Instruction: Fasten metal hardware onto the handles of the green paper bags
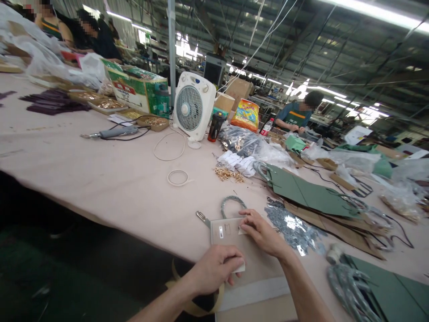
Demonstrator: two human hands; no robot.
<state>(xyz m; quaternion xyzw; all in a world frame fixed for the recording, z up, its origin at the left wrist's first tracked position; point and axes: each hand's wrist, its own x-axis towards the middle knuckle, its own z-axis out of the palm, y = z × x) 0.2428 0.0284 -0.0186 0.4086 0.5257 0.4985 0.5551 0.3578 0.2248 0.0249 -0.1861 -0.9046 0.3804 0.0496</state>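
A beige panel (254, 250) lies at the table's near edge, with a grey-green rope handle (231, 201) looping from its far edge. On it is a small metal plate (220, 232) beside a cut-looking rectangular mark. My left hand (214, 270) is closed over the panel, pinching a small white piece (240, 267). Bent fingers of my right hand (261, 230) press together near the far edge, over a second pale scrap (241, 230); what they grip is partly hidden. A strap with a metal buckle (202, 217) sticks out at the panel's left corner.
Grey metal plates (295, 226) are heaped right of the panel. Stacked green panels (311, 192) lie beyond them. Farther back are brass-coloured pieces (229, 175), a fan (194, 107) and a corded tool (114, 132). Yellowish tape (197, 308) hangs below my left hand. Co-workers sit farther off.
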